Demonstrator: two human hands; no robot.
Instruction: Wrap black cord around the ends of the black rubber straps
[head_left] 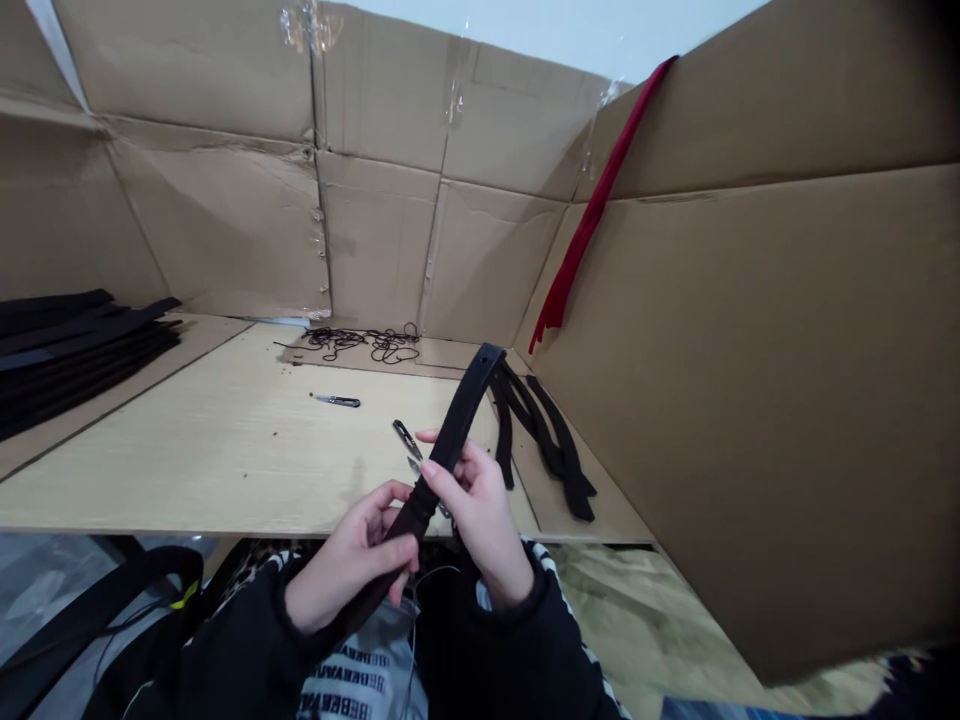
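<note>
A long dark strap (459, 425) runs slantwise between my hands, its far end raised and showing a small hole. My left hand (367, 548) grips the strap's lower part, thumb on top. Higher up, my right hand (476, 495) pinches it between thumb and fingers. Between the two hands a darker band or loop crosses the strap; its make is hard to tell. Just behind the hands lies a pair of small thread snips (407, 438), partly covered by them. The strap's lower end disappears toward my lap.
Another small cutter (337, 401) lies on the pale tabletop (195, 430). Tangled dark cord (360, 343) sits along the back. Several dark straps (555, 440) lie at right, with a stack of dark strips (75, 345) at left. Cardboard walls (750, 350) enclose the table; a red strip (600, 205) hangs there.
</note>
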